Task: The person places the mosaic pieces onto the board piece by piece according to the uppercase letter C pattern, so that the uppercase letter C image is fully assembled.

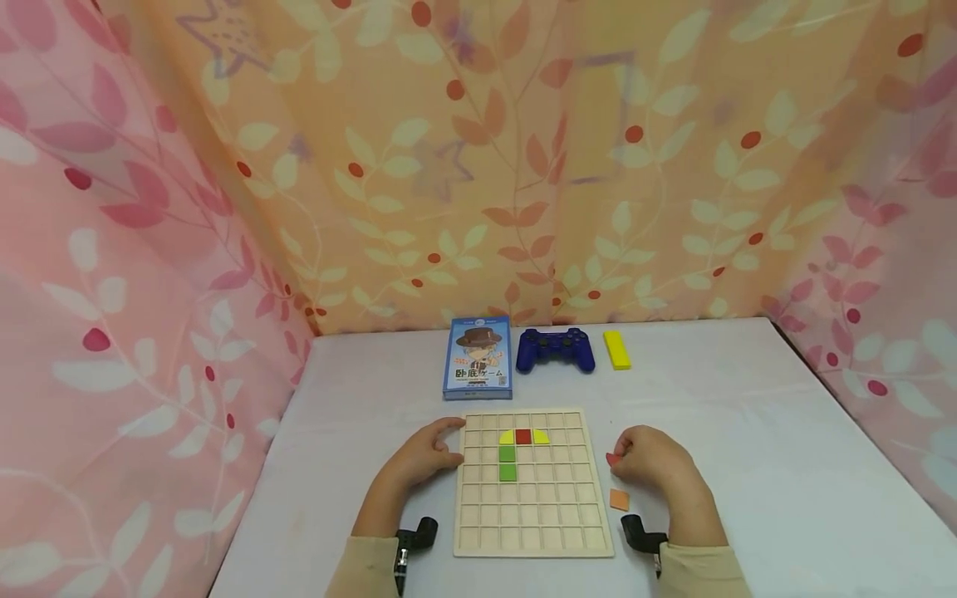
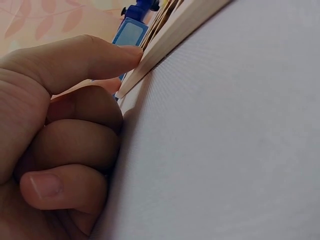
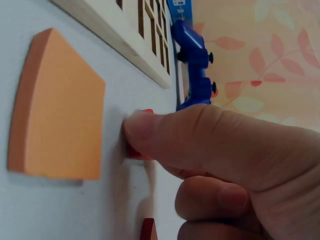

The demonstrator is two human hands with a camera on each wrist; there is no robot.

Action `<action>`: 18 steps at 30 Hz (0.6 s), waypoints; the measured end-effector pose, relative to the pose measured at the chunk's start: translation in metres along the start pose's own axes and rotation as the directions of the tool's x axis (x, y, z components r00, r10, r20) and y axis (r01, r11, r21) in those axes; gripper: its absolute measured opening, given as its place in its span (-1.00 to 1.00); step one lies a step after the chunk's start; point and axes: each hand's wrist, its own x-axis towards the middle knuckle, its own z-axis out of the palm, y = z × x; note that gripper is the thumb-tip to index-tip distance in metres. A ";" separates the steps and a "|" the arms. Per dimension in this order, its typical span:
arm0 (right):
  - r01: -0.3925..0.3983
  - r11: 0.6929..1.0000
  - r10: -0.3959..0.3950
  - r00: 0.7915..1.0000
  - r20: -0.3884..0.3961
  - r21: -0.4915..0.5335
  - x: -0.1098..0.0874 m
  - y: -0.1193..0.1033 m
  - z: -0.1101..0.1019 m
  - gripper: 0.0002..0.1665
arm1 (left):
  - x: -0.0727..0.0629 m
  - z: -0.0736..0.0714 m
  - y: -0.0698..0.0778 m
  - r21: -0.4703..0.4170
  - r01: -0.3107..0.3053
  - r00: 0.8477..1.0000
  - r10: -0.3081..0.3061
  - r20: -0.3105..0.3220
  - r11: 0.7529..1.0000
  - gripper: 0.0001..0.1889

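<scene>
A pale wooden grid board (image 1: 531,515) lies on the table, holding two yellow rounded pieces, a red square (image 1: 523,437) between them and two green squares (image 1: 507,472) below the left one. My left hand (image 1: 420,455) rests at its left edge, thumb and index fingertip touching the rim; the other fingers are curled in the left wrist view. Right of the board, my right hand (image 1: 656,458) pinches a small red piece (image 1: 613,458), partly hidden by the thumb (image 3: 165,132). Nearby lies an orange square piece (image 3: 62,110). Another dark red piece (image 3: 149,230) shows low in the right wrist view.
Behind the board stand a blue game box (image 1: 478,361), a blue game controller (image 1: 556,349) and a yellow block (image 1: 617,350). Floral curtains (image 1: 523,166) hang at the table's back and both sides.
</scene>
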 end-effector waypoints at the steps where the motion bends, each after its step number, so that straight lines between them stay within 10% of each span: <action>1: 0.007 1.000 -0.007 1.000 -0.006 -0.006 0.001 -0.001 0.000 -0.79 | 0.000 0.000 0.000 0.002 0.004 1.000 -0.004 -0.003 1.000 -0.28; 18: -0.015 0.999 0.015 1.000 0.000 0.052 0.006 0.001 0.004 -0.76 | 0.002 -0.003 -0.004 -0.052 -0.026 0.999 0.027 0.022 0.998 -0.27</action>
